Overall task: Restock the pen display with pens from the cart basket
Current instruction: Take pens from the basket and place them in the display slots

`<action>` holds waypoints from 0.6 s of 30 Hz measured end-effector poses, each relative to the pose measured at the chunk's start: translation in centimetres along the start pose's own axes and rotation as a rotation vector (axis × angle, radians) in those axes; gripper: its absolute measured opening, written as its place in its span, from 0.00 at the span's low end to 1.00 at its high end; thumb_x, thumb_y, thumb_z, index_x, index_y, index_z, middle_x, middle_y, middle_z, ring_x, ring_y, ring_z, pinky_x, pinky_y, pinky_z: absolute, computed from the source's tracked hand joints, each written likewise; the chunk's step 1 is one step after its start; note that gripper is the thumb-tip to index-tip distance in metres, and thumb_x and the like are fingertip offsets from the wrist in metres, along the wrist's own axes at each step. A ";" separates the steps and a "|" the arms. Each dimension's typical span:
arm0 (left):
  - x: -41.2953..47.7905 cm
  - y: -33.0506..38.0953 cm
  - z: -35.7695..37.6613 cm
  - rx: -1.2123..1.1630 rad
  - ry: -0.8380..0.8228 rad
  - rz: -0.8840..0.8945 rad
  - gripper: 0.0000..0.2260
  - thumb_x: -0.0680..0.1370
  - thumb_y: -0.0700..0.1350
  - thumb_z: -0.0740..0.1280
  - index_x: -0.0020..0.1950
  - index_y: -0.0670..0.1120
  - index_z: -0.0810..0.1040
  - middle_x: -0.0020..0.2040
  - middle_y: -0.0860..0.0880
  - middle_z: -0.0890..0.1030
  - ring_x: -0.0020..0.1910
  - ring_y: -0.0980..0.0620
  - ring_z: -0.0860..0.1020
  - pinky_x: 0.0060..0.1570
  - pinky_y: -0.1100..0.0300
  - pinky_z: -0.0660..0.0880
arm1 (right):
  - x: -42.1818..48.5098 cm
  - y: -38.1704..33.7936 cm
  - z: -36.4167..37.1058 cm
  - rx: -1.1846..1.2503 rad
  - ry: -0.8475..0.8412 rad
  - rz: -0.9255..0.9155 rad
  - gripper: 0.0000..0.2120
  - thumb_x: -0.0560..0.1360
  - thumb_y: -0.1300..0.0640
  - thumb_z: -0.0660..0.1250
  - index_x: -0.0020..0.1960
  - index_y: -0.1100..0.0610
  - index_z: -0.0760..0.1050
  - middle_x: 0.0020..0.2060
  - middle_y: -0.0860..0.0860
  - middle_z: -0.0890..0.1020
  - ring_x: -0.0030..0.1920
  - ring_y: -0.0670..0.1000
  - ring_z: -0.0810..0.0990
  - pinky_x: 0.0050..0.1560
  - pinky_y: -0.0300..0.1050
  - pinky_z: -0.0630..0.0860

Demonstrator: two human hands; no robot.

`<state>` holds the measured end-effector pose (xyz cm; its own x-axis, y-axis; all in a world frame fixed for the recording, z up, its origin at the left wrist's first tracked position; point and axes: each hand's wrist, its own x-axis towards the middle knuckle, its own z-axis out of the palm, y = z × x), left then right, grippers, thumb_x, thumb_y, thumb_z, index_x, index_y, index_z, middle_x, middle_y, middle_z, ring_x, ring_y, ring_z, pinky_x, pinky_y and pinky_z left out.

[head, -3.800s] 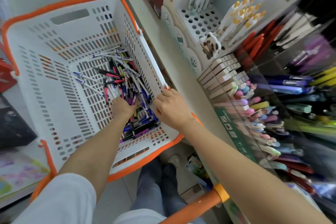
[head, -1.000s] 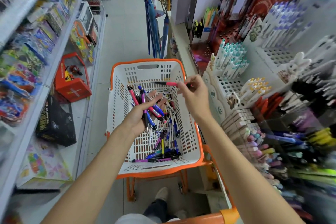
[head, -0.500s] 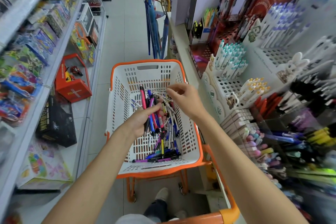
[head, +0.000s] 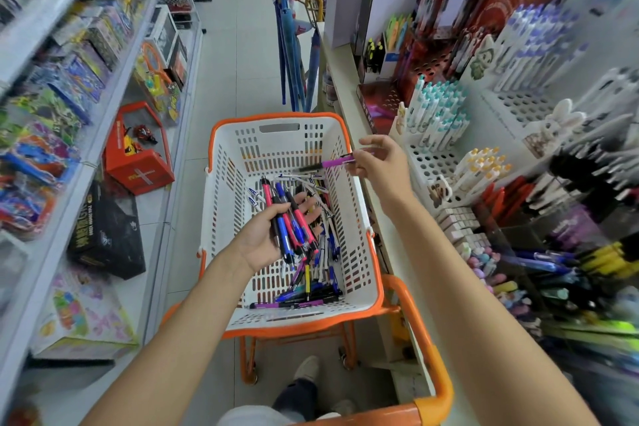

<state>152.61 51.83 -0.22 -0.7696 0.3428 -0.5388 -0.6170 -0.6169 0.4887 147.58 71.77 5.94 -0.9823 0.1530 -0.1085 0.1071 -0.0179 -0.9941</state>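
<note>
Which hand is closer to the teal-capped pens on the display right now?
Right. The right hand, pinching a purple pen, is close beside the teal-capped pens; the left hand holds a bunch of pens lower over the basket.

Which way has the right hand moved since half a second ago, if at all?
Yes. The right hand, pinching a purple pen, has shifted away from the pens in the left hand, out to the basket's right rim, toward the pen display.

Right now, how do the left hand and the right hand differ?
The left hand holds a bunch of pink and blue pens in its upturned palm; the right hand pinches one purple pen. The left hand is nearer the person, the right hand farther. Both hold pens.
</note>
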 end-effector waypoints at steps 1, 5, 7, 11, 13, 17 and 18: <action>0.1 -0.1 0.0 -0.017 0.005 0.006 0.16 0.84 0.40 0.55 0.69 0.39 0.74 0.63 0.40 0.80 0.59 0.42 0.82 0.56 0.42 0.79 | -0.1 0.0 0.0 -0.015 -0.004 -0.016 0.08 0.77 0.70 0.65 0.51 0.59 0.75 0.44 0.59 0.82 0.36 0.50 0.84 0.42 0.40 0.82; 0.4 -0.4 0.1 -0.054 0.060 0.046 0.18 0.83 0.40 0.54 0.71 0.40 0.72 0.65 0.40 0.80 0.62 0.41 0.80 0.54 0.45 0.81 | -1.1 1.6 0.7 -0.181 -0.098 -0.025 0.08 0.77 0.67 0.67 0.50 0.55 0.81 0.44 0.55 0.84 0.42 0.53 0.85 0.49 0.49 0.83; 0.3 -0.4 0.6 -0.051 0.099 0.063 0.17 0.81 0.40 0.55 0.67 0.39 0.74 0.57 0.39 0.83 0.55 0.41 0.83 0.47 0.50 0.82 | -1.8 2.5 1.2 -0.306 -0.160 -0.034 0.09 0.78 0.66 0.67 0.51 0.55 0.82 0.44 0.51 0.84 0.41 0.54 0.84 0.42 0.45 0.82; 0.6 -0.3 0.9 -0.029 0.193 0.105 0.10 0.81 0.39 0.55 0.48 0.40 0.76 0.34 0.43 0.83 0.31 0.47 0.83 0.36 0.53 0.79 | -2.9 3.9 1.6 -0.626 -0.277 -0.201 0.11 0.77 0.63 0.68 0.57 0.56 0.83 0.46 0.47 0.80 0.42 0.46 0.79 0.39 0.35 0.75; 0.8 -0.3 0.6 -0.050 0.203 0.113 0.09 0.79 0.39 0.56 0.49 0.40 0.76 0.37 0.43 0.83 0.35 0.47 0.83 0.40 0.51 0.79 | -3.3 4.1 1.6 -0.670 -0.344 -0.258 0.13 0.76 0.62 0.70 0.60 0.54 0.82 0.49 0.49 0.79 0.45 0.47 0.79 0.46 0.34 0.77; 1.0 -0.6 0.3 -0.134 0.119 0.080 0.20 0.73 0.38 0.57 0.62 0.35 0.76 0.59 0.38 0.82 0.55 0.43 0.83 0.56 0.47 0.80 | -3.4 4.3 1.5 -0.762 -0.425 -0.321 0.12 0.76 0.61 0.71 0.60 0.55 0.83 0.49 0.49 0.81 0.44 0.47 0.79 0.46 0.38 0.76; 1.0 -0.7 0.3 -0.127 0.096 0.075 0.22 0.73 0.39 0.56 0.64 0.34 0.74 0.63 0.38 0.80 0.60 0.43 0.81 0.63 0.47 0.76 | -3.3 4.4 1.4 -0.790 -0.433 -0.332 0.12 0.76 0.60 0.71 0.59 0.55 0.83 0.49 0.49 0.81 0.44 0.47 0.78 0.46 0.39 0.76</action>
<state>152.23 52.82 -0.89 -0.7897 0.2264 -0.5702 -0.5278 -0.7247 0.4431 151.12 69.82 1.97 -0.9359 -0.3510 0.0309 -0.2693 0.6559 -0.7052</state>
